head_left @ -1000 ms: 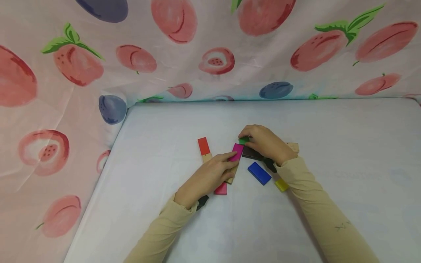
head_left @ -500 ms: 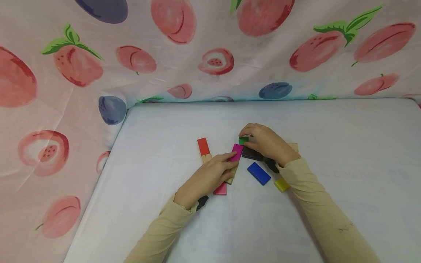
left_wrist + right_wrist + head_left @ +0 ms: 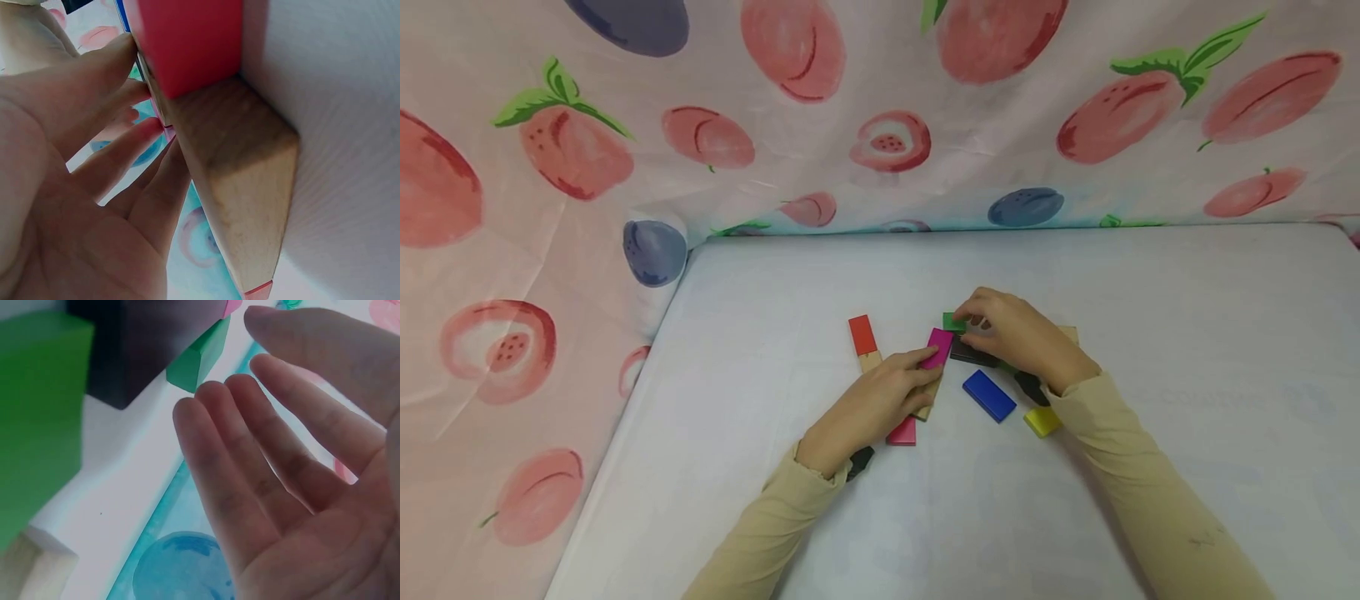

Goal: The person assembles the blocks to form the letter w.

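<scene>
My left hand [image 3: 880, 400] lies over the blocks, its nearly straight fingertips touching the magenta block [image 3: 938, 346] and a plain wooden block [image 3: 930, 400]. From under it shows a pinkish-red block [image 3: 902, 432]; the left wrist view has this red block [image 3: 194, 44] beside bare wood [image 3: 244, 187]. At the magenta block's far end sits a small green block [image 3: 950, 322]. My right hand [image 3: 1022, 333] is just right of it with relaxed fingers and grips nothing; whether a fingertip touches the green block, I cannot tell. A dark block [image 3: 972, 351] lies below those fingers.
A blue block [image 3: 989, 395] and a yellow block [image 3: 1041, 421] lie nearer me. Left of the hands, an orange-red block [image 3: 862, 334] meets a wooden one [image 3: 870, 362]. Another wooden block [image 3: 1068, 334] sits behind my right wrist. Fruit-print cloth [image 3: 805, 167] hangs behind the white table [image 3: 760, 333].
My right hand has let go of the small green block and shifted slightly right and toward me. The green block shows more fully. My left hand stays in place.
</scene>
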Demonstrator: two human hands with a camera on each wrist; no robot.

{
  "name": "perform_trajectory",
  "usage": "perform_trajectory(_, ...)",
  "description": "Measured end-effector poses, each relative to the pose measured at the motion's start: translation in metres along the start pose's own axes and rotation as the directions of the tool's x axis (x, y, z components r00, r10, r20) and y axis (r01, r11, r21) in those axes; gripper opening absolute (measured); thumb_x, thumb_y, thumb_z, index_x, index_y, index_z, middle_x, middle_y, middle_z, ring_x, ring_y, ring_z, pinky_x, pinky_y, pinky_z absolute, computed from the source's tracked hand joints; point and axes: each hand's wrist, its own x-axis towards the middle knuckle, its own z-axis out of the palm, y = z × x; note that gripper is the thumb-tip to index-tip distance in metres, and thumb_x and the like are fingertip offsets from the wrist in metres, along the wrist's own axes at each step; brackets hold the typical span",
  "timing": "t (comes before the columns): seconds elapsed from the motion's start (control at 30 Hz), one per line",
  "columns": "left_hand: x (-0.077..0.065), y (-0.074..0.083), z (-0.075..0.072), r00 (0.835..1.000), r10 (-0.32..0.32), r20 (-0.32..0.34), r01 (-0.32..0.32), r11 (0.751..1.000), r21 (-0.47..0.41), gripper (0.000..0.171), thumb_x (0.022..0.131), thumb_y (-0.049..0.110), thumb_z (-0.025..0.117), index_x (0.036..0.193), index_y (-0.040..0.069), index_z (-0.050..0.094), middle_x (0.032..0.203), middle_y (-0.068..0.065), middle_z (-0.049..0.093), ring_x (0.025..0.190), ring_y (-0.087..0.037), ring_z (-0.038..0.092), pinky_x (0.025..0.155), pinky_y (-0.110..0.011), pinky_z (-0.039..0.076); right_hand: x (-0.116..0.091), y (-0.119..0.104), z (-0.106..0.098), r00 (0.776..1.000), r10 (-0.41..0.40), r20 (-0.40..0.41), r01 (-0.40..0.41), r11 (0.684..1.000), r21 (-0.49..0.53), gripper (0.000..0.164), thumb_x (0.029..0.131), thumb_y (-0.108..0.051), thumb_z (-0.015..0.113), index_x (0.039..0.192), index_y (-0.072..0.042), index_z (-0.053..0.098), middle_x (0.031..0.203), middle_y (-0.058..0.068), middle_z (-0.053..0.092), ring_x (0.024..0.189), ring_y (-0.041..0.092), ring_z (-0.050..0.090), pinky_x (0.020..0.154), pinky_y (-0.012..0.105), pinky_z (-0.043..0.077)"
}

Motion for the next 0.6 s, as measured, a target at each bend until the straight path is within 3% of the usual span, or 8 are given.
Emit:
perform_trajectory(0.37, 0.000, 0.000, 0.001, 1.000, -0.010, -0.002, 0.010, 1.000, -0.004, 0.043, 0.099, 0.017, 0.063, 0.140, 0.006, 0.056, 0.155, -0.010, 0.041, 0.137, -0.025, 0.047, 0.110, -0.033, 0.044, -0.010, 0.003, 0.002, 0.999, -0.037, -0.006, 0.037, 0.999, -0.034, 0.025, 0.089, -0.010, 0.074, 0.112, 0.001, 0.070, 0.102, 0.011, 0.066, 0.094, 0.025, 0.066, 0.082, 0.041, 0.058)
perform_trajectory(0.6, 0.001, -0.001, 0.002, 1.000, -0.006, -0.003, 0.006, 1.000, -0.004, 0.043, 0.099, 0.018, 0.062, 0.140, 0.006, 0.056, 0.155, -0.010, 0.041, 0.139, -0.024, 0.046, 0.111, -0.032, 0.043, -0.012, 0.005, 0.004, 1.000, -0.016, 0.006, 0.016, 1.000, -0.023, 0.021, 0.089, -0.006, 0.074, 0.109, 0.000, 0.070, 0.101, 0.011, 0.066, 0.094, 0.026, 0.067, 0.084, 0.043, 0.058)
